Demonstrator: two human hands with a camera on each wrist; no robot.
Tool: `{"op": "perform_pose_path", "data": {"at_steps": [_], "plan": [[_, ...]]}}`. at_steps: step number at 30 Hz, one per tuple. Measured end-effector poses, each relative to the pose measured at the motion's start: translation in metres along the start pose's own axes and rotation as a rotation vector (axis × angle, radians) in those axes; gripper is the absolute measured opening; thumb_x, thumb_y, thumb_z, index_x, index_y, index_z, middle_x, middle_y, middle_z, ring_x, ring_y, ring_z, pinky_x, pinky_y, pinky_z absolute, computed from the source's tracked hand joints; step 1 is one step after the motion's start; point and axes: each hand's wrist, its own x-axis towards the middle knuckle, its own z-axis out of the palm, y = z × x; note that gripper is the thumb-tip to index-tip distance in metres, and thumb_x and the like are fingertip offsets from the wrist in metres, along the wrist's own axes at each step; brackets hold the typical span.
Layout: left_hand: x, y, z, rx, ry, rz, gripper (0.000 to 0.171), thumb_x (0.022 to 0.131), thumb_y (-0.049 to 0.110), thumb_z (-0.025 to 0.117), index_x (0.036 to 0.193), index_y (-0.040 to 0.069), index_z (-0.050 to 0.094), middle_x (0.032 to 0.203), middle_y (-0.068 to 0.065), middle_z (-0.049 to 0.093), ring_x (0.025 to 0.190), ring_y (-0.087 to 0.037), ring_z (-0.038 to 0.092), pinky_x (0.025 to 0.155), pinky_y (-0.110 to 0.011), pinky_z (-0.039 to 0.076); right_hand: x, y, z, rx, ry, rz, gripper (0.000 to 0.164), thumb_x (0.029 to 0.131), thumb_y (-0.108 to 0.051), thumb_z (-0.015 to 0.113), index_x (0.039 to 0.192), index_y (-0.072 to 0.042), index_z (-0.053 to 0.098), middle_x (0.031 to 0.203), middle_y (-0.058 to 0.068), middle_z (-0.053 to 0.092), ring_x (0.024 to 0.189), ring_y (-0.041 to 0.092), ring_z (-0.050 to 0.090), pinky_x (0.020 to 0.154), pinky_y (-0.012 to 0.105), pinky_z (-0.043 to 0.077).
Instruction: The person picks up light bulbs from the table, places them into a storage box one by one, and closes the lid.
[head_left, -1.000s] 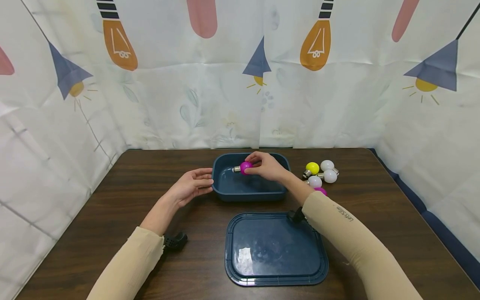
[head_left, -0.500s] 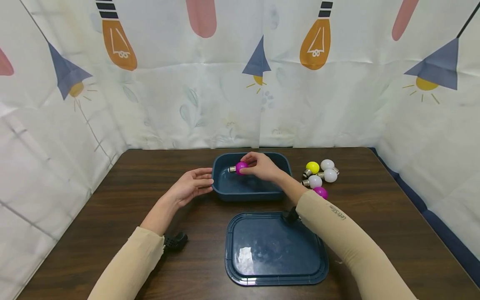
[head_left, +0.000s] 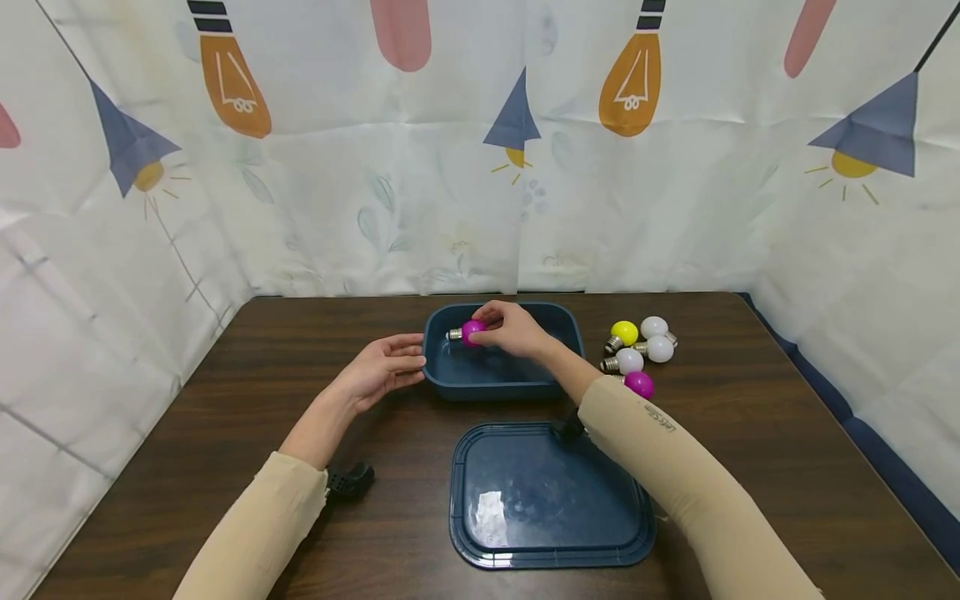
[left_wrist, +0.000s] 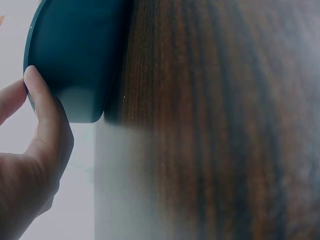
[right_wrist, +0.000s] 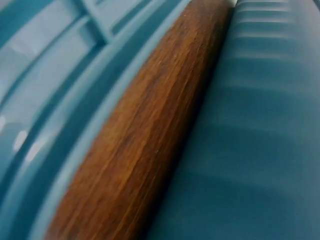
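My right hand [head_left: 510, 328] is over the dark blue box [head_left: 495, 392] and pinches a magenta light bulb [head_left: 473, 332] by its round glass. The bulb lies sideways, its silver screw base pointing left. At the box's left end, my left hand [head_left: 386, 371] touches the outer wall with fairly straight fingers. The left wrist view shows those fingertips [left_wrist: 32, 75] right at the rim of the box [left_wrist: 75, 60]. Neither the right hand nor the bulb appears in the right wrist view, only the box's side [right_wrist: 240, 140] and part of the lid [right_wrist: 65, 115].
Right of the box lie several more bulbs: a yellow bulb [head_left: 624, 332], white bulbs [head_left: 660, 348] and another magenta bulb [head_left: 639, 384]. The flat blue lid [head_left: 551, 500] rests on the wooden table [head_left: 375, 533] in front of the box, partly under the right forearm. A printed curtain [head_left: 450, 208] stands behind.
My right hand has carried the magenta bulb leftward over the box. The other magenta bulb has come out from behind the sleeve. The left hand has stayed at the box's left end.
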Motion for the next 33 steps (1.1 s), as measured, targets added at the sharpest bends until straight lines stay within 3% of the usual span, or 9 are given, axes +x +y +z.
{"op": "perform_pose_path", "data": {"at_steps": [12, 23, 33], "plan": [[0.000, 0.002, 0.001, -0.023, -0.004, -0.003, 0.057, 0.104, 0.000, 0.058, 0.155, -0.006, 0.033, 0.115, -0.010, 0.061, 0.091, -0.014, 0.069, 0.088, -0.030, 0.059, 0.007, -0.003, 0.006, 0.066, 0.020, 0.024, 0.037, 0.094, -0.014, 0.077, 0.126, -0.002, 0.063, 0.123, 0.015, 0.063, 0.109, 0.028, 0.062, 0.089, 0.032, 0.059], [0.001, -0.001, 0.000, -0.016, -0.012, 0.000, 0.057, 0.104, 0.001, 0.057, 0.155, -0.006, 0.032, 0.126, -0.018, 0.057, 0.094, -0.015, 0.069, 0.089, -0.030, 0.059, 0.011, 0.000, 0.016, -0.030, 0.014, 0.022, 0.037, 0.093, -0.021, 0.080, 0.123, -0.005, 0.065, 0.116, 0.011, 0.066, 0.102, 0.025, 0.064, 0.088, 0.032, 0.057], [0.000, 0.000, 0.000, -0.013, -0.017, 0.000, 0.058, 0.105, 0.001, 0.057, 0.156, -0.006, 0.031, 0.134, -0.024, 0.052, 0.098, -0.016, 0.068, 0.090, -0.031, 0.058, 0.012, 0.001, 0.018, -0.118, 0.024, 0.025, 0.038, 0.093, -0.025, 0.080, 0.123, -0.007, 0.065, 0.116, 0.010, 0.067, 0.107, 0.024, 0.061, 0.093, 0.036, 0.054]]}}
